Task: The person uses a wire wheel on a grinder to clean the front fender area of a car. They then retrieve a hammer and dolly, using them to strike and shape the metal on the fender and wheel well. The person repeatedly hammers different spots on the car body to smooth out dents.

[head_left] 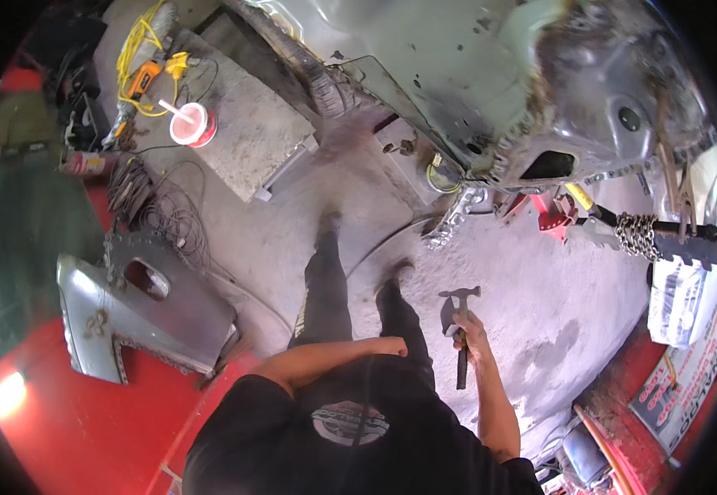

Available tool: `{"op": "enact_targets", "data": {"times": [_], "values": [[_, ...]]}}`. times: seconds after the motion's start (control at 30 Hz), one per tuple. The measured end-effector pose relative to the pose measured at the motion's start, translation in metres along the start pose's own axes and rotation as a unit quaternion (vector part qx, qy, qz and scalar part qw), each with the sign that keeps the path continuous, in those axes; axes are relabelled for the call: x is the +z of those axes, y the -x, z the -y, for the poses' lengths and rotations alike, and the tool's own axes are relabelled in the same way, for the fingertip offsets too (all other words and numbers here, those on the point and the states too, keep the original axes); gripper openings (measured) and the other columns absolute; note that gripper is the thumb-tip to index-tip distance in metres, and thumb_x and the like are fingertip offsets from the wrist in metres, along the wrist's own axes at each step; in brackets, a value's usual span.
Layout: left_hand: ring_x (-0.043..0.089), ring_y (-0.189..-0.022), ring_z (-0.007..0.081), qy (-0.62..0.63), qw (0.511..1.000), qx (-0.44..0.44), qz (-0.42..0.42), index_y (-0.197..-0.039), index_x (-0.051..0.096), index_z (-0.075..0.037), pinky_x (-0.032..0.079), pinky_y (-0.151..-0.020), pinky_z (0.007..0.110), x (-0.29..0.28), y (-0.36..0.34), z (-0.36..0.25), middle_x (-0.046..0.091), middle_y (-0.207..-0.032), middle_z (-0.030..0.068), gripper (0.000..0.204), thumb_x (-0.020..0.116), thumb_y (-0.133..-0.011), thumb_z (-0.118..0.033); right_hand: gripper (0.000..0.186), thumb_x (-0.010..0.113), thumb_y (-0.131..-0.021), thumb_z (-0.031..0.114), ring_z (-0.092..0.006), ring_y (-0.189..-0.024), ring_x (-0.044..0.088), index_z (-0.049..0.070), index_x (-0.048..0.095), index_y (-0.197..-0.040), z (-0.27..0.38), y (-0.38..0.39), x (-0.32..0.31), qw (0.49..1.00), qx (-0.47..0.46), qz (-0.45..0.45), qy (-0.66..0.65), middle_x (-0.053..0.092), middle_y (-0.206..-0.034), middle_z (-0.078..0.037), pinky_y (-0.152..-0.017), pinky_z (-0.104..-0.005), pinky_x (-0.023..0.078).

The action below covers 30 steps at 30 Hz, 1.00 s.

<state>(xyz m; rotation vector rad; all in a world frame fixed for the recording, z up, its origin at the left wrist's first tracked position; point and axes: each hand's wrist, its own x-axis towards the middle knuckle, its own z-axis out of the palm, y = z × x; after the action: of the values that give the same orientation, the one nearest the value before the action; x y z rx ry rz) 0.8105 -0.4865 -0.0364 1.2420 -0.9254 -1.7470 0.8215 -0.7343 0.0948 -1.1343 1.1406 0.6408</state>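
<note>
Hammer in the Right Hand, Beside a Bare Metal Car Body

View from the wearer's head; clock positions are taken from the centre of the picture. At 4 o'clock, the right hand (472,332) grips a hammer (462,293), its fingers wrapped around the handle. The hammer's head lies across the top, above the fist, and the dark end of the handle extends below it toward 6 o'clock. A dark, curved piece (447,317) sits against the hammer just on the 9 o'clock side of the fingers; whether it is held separately is not clear. The left hand (393,346), between 5 and 6 o'clock, lies in front of the waist of the black shirt (292,445); whether it is open or closed cannot be told.

At 1 o'clock, well apart from the hammer, is the bare metal car body (449,66), scorched brown in places. Close to 3 o'clock stand a red stand (551,218) and, farther out, a chain (636,235) wound around a dark bar. At 10 o'clock, a low bench (247,153) carries a red-and-white bucket (195,125) with a pale stick projecting from it; beyond lie an orange power tool (144,81) and a looped yellow cord (137,41). Between 8 and 9 o'clock, a cut grey panel (172,301) rests on a red surface (119,412); coiled cables (172,219) lie near it, toward 9 o'clock.
</note>
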Motion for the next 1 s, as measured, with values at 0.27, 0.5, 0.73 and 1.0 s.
{"op": "enact_targets", "data": {"times": [0.27,0.5,0.73,1.0], "values": [[0.061,-0.069,0.0126,0.201,0.977,0.057,0.039,-0.101,0.073,-0.001,0.049,-0.06,0.035,-0.074,0.088,0.014,0.066,-0.075,0.0028,0.022,0.062,-0.09,-0.017,0.028,0.072,-0.094,0.026,-0.0058,-0.05,0.045,0.01,0.058,-0.112,0.014,-0.08,0.124,0.99,-0.013,0.081,-0.118,0.056,-0.078,0.0,-0.04,-0.0216,0.038],[0.067,-0.094,0.0225,0.376,0.898,-0.115,-0.2,-0.135,0.054,-0.009,0.06,-0.074,0.039,-0.263,0.036,0.142,0.065,-0.108,0.0093,0.056,0.057,-0.101,-0.052,0.035,0.074,-0.09,0.027,-0.0059,-0.054,0.046,0.007,0.058,-0.114,-0.003,-0.22,0.147,0.985,-0.127,0.077,-0.084,0.055,-0.079,0.002,-0.043,-0.0228,0.038],[0.061,-0.108,0.0224,0.277,0.913,0.001,-0.298,-0.143,0.043,-0.008,0.06,-0.079,0.04,-0.332,-0.081,0.194,0.057,-0.122,0.0105,0.073,0.063,-0.095,-0.061,0.033,0.073,-0.088,0.026,-0.0058,-0.053,0.047,0.005,0.06,-0.11,-0.032,-0.374,0.138,0.937,-0.349,-0.014,0.009,0.056,-0.075,0.001,-0.044,-0.0237,0.037],[0.069,-0.089,0.0216,0.37,0.861,0.09,-0.338,-0.133,0.05,-0.009,0.064,-0.062,0.039,-0.369,-0.162,0.268,0.06,-0.116,0.0084,0.038,0.057,-0.104,-0.033,0.018,0.064,-0.095,0.02,-0.0099,-0.051,0.051,0.002,0.063,-0.093,-0.069,-0.475,0.114,0.903,-0.419,-0.093,-0.022,0.057,-0.067,-0.001,-0.045,-0.0275,0.04]]}}
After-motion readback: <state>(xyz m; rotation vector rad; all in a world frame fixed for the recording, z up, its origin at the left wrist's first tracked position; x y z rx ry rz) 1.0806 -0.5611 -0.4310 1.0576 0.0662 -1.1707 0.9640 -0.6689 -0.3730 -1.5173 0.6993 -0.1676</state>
